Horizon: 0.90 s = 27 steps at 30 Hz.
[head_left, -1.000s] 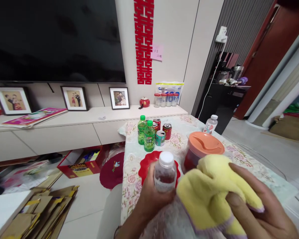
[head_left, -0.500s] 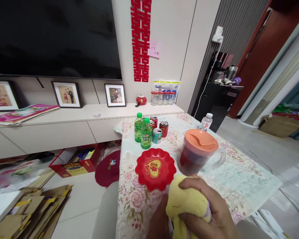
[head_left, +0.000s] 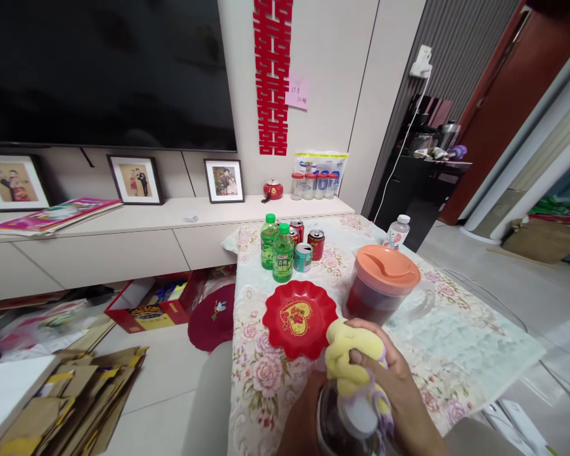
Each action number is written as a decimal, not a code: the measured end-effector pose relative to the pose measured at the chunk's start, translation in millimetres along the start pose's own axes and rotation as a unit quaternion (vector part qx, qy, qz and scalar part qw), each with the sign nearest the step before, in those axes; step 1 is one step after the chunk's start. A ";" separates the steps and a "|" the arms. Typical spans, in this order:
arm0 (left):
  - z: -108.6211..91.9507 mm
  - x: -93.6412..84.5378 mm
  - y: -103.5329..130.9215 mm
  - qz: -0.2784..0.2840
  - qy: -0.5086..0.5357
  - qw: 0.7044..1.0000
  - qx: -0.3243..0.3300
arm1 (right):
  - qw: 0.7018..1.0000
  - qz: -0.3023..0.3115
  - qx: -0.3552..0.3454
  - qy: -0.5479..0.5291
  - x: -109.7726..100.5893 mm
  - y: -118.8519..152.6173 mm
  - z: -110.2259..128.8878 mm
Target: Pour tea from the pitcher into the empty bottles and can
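My right hand [head_left: 384, 373] is closed around a bunched yellow cloth [head_left: 351, 351] with a purple edge. The cloth is against a dark-looking bottle [head_left: 332, 418] with a pale cap [head_left: 360, 416], low in the view. My left hand [head_left: 301, 418] grips the side of that bottle; most of its fingers are hidden. Just beyond my hands lies a red scalloped plate [head_left: 275, 316] with a gold heart. Right of the plate stands a clear pitcher [head_left: 368, 297] of dark red liquid under an orange lid [head_left: 388, 269].
Two green drink bottles [head_left: 284, 256] and several cans [head_left: 316, 246] stand at the back of the flowered tablecloth [head_left: 266, 380]. A clear bottle with a white cap [head_left: 398, 233] is behind the pitcher. Left of the table are a maroon stool [head_left: 211, 323] and flattened cardboard [head_left: 80, 399].
The cloth has shifted up and away from the bottle's top, so the pale cap and dark body now show. My right hand has turned with it. The view has shifted slightly.
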<state>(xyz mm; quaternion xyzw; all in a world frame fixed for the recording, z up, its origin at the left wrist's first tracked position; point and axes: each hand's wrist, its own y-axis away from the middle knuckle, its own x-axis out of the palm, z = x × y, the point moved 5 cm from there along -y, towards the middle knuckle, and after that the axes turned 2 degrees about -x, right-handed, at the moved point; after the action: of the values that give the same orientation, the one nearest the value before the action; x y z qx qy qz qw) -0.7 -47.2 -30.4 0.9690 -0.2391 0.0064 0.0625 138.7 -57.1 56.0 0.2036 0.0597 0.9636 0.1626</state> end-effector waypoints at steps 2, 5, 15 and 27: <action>5.3 -3.2 2.6 -0.002 -0.006 1.000 -0.011 | 1.000 -0.021 -0.006 0.001 -10.8 -1.3 -18.5; 11.2 -3.9 5.7 0.007 -0.007 1.000 0.004 | 0.998 -0.062 -0.029 0.012 -34.2 -0.7 -47.4; 10.2 7.0 4.9 0.032 -0.006 0.997 0.074 | 0.984 -0.171 -0.040 0.011 -58.0 43.3 -76.0; -2.9 14.0 18.3 -0.113 0.024 0.992 0.055 | 0.901 -0.303 -0.237 0.200 -48.3 71.7 -69.1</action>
<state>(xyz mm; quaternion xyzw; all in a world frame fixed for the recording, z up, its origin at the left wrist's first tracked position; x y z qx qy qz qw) 3.2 -69.4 -24.9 0.9913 -0.1258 0.0352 0.0155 131.2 -144.2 -11.9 -0.0657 -0.0800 0.8738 0.4751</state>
